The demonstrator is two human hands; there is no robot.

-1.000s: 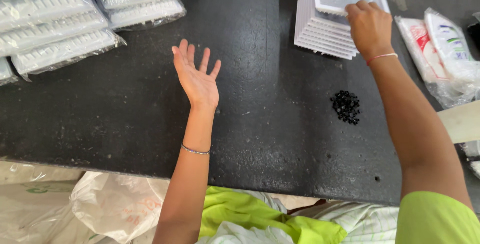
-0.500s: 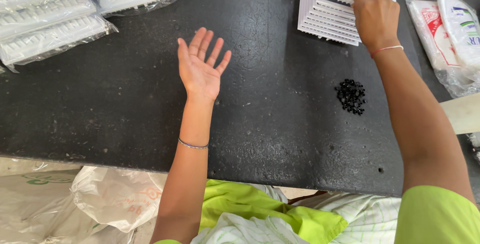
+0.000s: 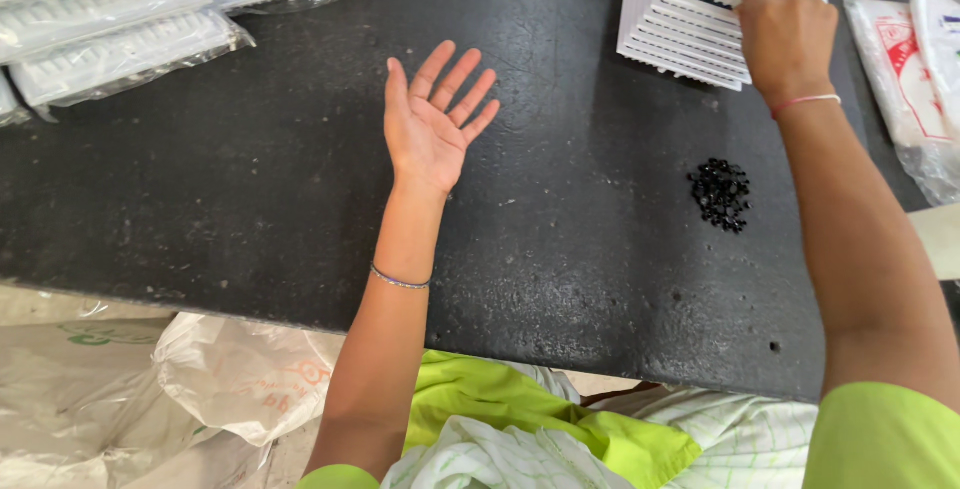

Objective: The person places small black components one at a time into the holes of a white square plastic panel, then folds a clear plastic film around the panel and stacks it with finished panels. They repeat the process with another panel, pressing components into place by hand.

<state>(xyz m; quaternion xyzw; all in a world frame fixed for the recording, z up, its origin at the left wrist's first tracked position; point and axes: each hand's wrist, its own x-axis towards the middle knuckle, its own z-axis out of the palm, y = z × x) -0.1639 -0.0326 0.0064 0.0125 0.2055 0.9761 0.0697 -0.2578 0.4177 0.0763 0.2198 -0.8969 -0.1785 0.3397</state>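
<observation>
White plate stack under right hand

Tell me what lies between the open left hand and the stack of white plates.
Nothing visible. Only bare black table lies between the left hand and the plates. The right hand already rests on the stack.

Single head-worn view, looking steeply down from above, close over black worktop, both forearms reaching in from the bottom edge
</observation>
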